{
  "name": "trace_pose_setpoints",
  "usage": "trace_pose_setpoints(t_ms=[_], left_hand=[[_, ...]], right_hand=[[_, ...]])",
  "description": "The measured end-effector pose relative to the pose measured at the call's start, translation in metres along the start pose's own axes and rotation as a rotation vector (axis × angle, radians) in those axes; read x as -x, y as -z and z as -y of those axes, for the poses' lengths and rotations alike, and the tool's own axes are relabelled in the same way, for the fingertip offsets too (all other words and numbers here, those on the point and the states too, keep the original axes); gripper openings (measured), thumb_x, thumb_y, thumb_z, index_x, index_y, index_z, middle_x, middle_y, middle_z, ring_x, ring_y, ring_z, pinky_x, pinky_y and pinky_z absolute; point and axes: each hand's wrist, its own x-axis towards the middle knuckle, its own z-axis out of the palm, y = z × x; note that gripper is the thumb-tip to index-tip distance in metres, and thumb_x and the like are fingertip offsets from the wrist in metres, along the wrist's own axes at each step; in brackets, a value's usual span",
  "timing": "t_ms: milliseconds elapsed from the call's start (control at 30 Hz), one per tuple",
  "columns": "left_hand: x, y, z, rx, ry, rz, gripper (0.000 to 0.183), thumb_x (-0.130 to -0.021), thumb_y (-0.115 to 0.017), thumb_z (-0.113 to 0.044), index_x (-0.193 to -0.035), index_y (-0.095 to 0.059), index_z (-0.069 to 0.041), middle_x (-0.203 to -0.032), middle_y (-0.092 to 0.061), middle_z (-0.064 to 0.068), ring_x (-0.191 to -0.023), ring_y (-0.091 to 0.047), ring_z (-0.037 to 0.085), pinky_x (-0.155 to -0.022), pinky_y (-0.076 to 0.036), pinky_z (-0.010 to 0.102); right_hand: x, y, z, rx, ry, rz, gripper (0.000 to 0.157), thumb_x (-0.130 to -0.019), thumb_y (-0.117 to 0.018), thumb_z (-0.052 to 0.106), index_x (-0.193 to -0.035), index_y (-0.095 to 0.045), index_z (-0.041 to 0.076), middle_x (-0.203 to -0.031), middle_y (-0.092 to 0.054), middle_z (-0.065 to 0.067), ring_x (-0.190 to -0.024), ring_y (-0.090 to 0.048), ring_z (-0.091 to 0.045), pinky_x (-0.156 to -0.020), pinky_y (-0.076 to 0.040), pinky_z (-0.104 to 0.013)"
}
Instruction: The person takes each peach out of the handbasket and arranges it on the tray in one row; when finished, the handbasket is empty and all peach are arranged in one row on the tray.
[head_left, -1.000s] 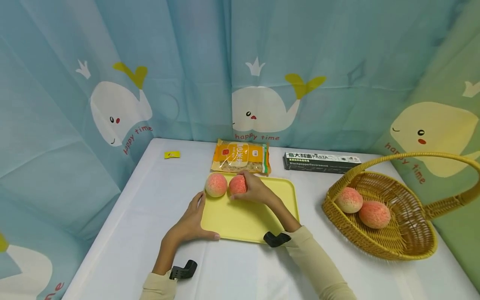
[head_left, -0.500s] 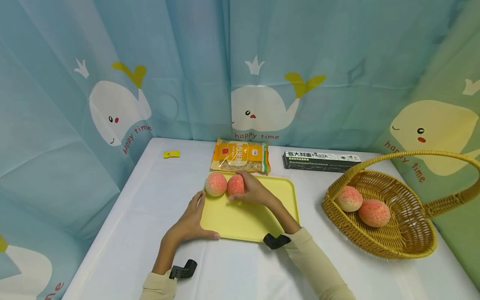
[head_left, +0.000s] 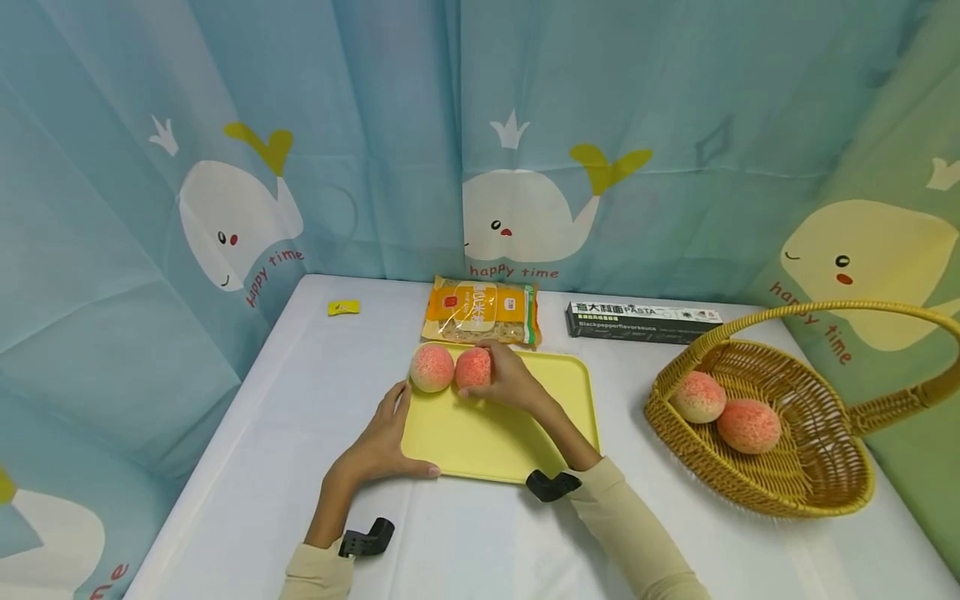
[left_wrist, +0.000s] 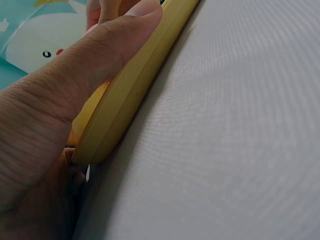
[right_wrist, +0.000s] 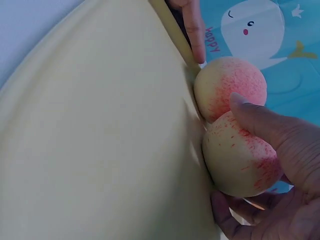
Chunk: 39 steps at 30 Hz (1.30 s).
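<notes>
On the yellow tray [head_left: 480, 437], at its back left corner, a pink and cream peach [head_left: 432, 368] sits against a second peach [head_left: 474, 370]. My right hand [head_left: 513, 379] grips that second peach, thumb on one side and fingers round the other. In the right wrist view the gripped peach [right_wrist: 241, 155] rests on the tray, touching the other peach [right_wrist: 227, 90]. My left hand [head_left: 382, 446] spans the tray's front left corner with fingers extended along the left side. Its thumb [left_wrist: 115, 42] lies against the front rim in the left wrist view.
A wicker basket [head_left: 757, 496] holding two peaches [head_left: 748, 426] stands at the right, its tall handle arching up. Behind the tray lies an orange noodle packet [head_left: 480, 312]. A dark pasta box [head_left: 641, 323] is at the back right, a small yellow packet [head_left: 343, 307] at the back left.
The gripped peach and my right hand have shifted very slightly left, closer to the other peach. My left hand stays at the tray's corner.
</notes>
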Motion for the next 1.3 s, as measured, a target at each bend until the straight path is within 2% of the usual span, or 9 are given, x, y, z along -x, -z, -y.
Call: trace_pose_setpoints(t_ms=[167,767,1067,1300], left_hand=[[0.0001,-0.0004,-0.0008,-0.013,0.016,0.012,0.144,-0.057,-0.087,-0.060,-0.158,0.003,-0.012,-0.163,0.000,0.014,-0.150,-0.011,0.037,-0.115,-0.026,0.059],[0.0002,0.0000,0.0009,-0.007,-0.005,0.006,0.144,-0.058,-0.087,-0.060,-0.158,0.005,-0.011,-0.164,0.001,0.014,-0.151,-0.008,0.037,-0.115,-0.024,0.059],[-0.0003,0.0002,0.0009,-0.017,0.001,0.007,0.145,-0.057,-0.087,-0.060,-0.158,0.005,-0.010,-0.164,0.001,0.013,-0.151,-0.008,0.036,-0.115,-0.025,0.058],[-0.0004,0.0002,0.0009,-0.008,-0.005,0.003,0.145,-0.057,-0.087,-0.059,-0.158,0.005,-0.010,-0.163,0.000,0.014,-0.150,-0.009,0.037,-0.115,-0.025,0.059]], right_hand=[[-0.0001,-0.0013,0.0006,0.006,-0.017,-0.003,0.082,-0.073,-0.087,0.024,-0.137,-0.043,-0.003,-0.133,-0.053,-0.019,-0.120,-0.056,-0.032,-0.099,-0.049,-0.045],[0.0013,0.0000,0.0011,-0.016,-0.008,0.060,0.088,-0.077,-0.085,0.024,-0.146,-0.035,-0.001,-0.141,-0.047,-0.020,-0.126,-0.052,-0.035,-0.101,-0.047,-0.050],[0.0012,0.0018,-0.0021,-0.044,0.009,0.076,0.090,-0.076,-0.085,0.025,-0.147,-0.035,0.002,-0.138,-0.049,-0.019,-0.122,-0.056,-0.033,-0.098,-0.050,-0.048],[0.0015,0.0040,-0.0023,-0.073,0.012,0.089,0.093,-0.077,-0.085,0.026,-0.148,-0.031,-0.001,-0.142,-0.046,-0.019,-0.127,-0.052,-0.033,-0.104,-0.045,-0.049]])
